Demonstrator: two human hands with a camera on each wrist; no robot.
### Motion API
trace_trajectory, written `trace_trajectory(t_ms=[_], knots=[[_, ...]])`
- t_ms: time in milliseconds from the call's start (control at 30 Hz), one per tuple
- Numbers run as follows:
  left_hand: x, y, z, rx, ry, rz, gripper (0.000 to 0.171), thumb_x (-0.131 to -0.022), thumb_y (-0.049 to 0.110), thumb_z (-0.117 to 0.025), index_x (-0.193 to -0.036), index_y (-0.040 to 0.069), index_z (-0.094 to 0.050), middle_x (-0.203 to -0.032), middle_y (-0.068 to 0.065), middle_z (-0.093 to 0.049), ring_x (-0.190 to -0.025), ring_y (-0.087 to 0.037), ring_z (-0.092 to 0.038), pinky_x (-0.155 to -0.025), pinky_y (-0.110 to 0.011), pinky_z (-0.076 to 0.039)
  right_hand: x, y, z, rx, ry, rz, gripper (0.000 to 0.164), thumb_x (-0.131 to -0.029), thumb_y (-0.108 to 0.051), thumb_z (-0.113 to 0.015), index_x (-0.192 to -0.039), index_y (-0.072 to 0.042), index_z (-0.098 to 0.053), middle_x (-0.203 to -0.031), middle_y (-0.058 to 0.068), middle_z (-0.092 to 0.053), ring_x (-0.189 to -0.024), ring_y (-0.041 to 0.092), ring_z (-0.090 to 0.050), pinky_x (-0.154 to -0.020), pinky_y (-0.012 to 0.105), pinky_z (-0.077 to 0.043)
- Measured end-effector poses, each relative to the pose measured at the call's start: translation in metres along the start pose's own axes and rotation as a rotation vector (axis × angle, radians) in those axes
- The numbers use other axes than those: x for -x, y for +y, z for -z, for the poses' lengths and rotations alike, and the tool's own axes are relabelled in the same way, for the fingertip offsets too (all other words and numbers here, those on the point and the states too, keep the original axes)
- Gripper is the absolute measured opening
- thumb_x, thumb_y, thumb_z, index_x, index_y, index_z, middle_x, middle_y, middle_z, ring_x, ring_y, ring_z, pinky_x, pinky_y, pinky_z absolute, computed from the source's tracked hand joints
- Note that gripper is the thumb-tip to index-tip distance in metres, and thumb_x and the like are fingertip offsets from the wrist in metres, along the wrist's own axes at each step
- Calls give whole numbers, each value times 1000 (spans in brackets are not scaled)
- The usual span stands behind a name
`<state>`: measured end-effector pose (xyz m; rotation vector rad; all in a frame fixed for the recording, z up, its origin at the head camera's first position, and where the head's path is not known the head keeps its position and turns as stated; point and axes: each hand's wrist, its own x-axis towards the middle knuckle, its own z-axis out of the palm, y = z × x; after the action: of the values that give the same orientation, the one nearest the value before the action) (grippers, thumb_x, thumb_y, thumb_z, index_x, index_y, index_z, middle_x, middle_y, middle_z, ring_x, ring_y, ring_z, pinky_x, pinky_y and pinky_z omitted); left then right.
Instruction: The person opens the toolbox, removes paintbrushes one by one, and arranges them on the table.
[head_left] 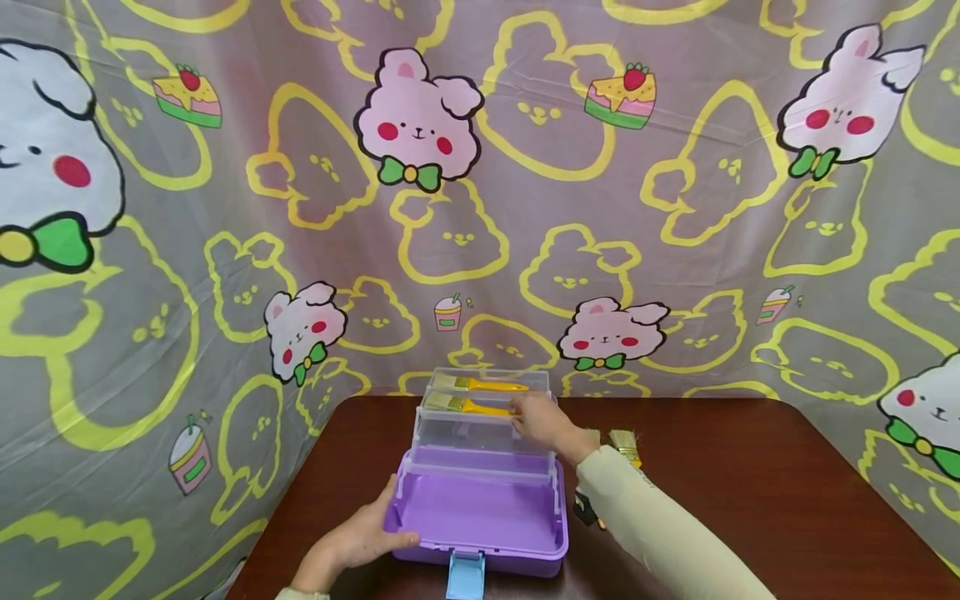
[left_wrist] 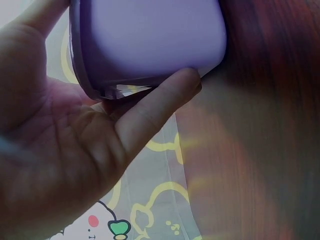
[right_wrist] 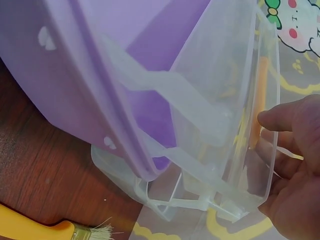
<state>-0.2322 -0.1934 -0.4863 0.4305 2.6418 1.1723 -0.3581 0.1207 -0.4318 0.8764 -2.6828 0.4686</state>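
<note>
Nearest, a blue latch hangs from the front of the purple box, which sits on the desk, closer to its left edge than its right. The left hand holds the box's near left corner, thumb across the front. Right of the box lie a small black object and a loose brush, both partly behind the sleeve. Farther back, toward the desk's far edge, the right hand appears to pinch the handle end of the lower brush, in the clear trays; the upper brush lies behind it. The step seems to be settling this brush; next calls for loosening the fingers without tipping the tray, then probably reaching for the loose brush.
</note>
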Motion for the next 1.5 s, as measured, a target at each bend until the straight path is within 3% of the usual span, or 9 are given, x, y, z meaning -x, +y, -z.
trace_trajectory(t_ms=[267, 567, 733, 1033, 1267, 1500], knots=[[0, -3, -2, -3, 3, 9, 110, -80, 35, -75, -146, -10, 0, -135, -37, -39, -116, -47, -48, -95, -63, -33, 1, -1, -3, -14, 14, 7, 15, -84, -4, -66, -99, 0, -67, -93, 11, -67, -89, 27, -63, -78, 37, -52], [0, -1, -1, -9, 4, -11, 111, -80, 35, -76, -146, -11, 0, -136, -37, -37, -117, -46, -48, -96, -62, -33, 2, -6, 4, -206, 18, -75, 28, -86, -6, -64, -111, 7, -64, -106, 18, -65, -101, 32, -60, -87, 43, -49], [0, 1, -1, -15, 5, -1, 111, -80, 36, -75, -146, -10, 0, -137, -36, -37, -117, -47, -48, -96, -62, -33, -1, -9, 5, -225, 36, -105, 32, -86, -8, -67, -114, 7, -64, -110, 19, -65, -104, 32, -60, -88, 43, -48], [1, 1, -2, -34, 17, 3, 111, -80, 37, -75, -145, -12, -1, -136, -38, -37, -118, -47, -47, -97, -61, -32, -6, -15, 5, -250, 50, -132, 30, -88, -12, -68, -114, 2, -67, -112, 14, -66, -104, 29, -61, -86, 41, -50], [0, -1, -3, -59, 30, 17, 111, -79, 39, -75, -145, -13, -3, -136, -40, -34, -121, -48, -44, -98, -61, -30, -9, -19, 5, -362, 17, -159, 30, -88, -11, -67, -117, -2, -66, -113, 11, -66, -101, 25, -63, -81, 36, -52], [0, -4, -5, -44, 22, -24, 110, -80, 37, -75, -145, -14, -1, -134, -40, -37, -117, -45, -48, -97, -60, -33, -11, -23, 2, -449, 30, -159, 29, -87, -5, -66, -115, 2, -66, -110, 14, -66, -91, 23, -63, -73, 32, -52]])
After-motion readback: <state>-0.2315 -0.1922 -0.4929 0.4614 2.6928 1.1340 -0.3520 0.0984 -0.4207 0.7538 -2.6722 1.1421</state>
